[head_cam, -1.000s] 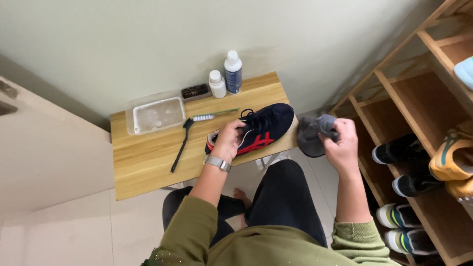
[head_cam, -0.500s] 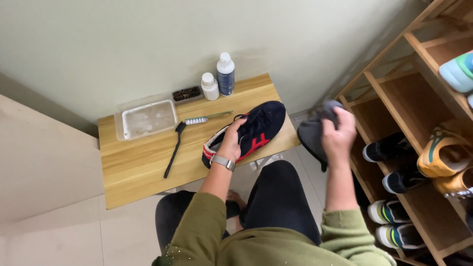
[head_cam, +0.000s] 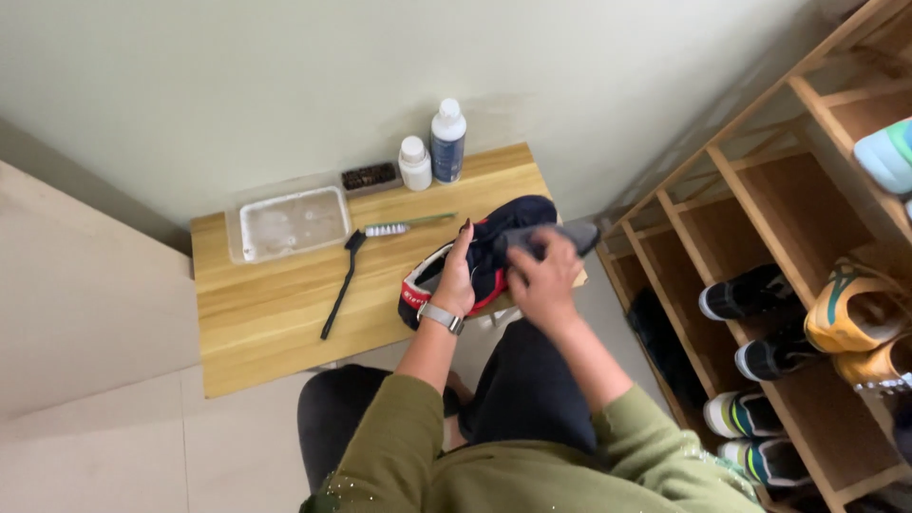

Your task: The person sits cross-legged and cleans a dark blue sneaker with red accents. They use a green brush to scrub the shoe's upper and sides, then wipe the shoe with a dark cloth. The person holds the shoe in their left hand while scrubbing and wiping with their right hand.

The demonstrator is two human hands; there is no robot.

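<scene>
A dark navy sneaker with red stripes lies on its side on a low wooden table, near the right end. My left hand grips it by the heel side, a watch on the wrist. My right hand presses a grey cloth onto the shoe's upper.
On the table: a clear plastic tray, a long black brush, a toothbrush, a small dark block, a white bottle and a taller blue-labelled bottle. A wooden shoe rack with several pairs stands at the right.
My right hand has come in from beside the rack and brought the grey cloth onto the shoe. The left hand stays on the shoe.
</scene>
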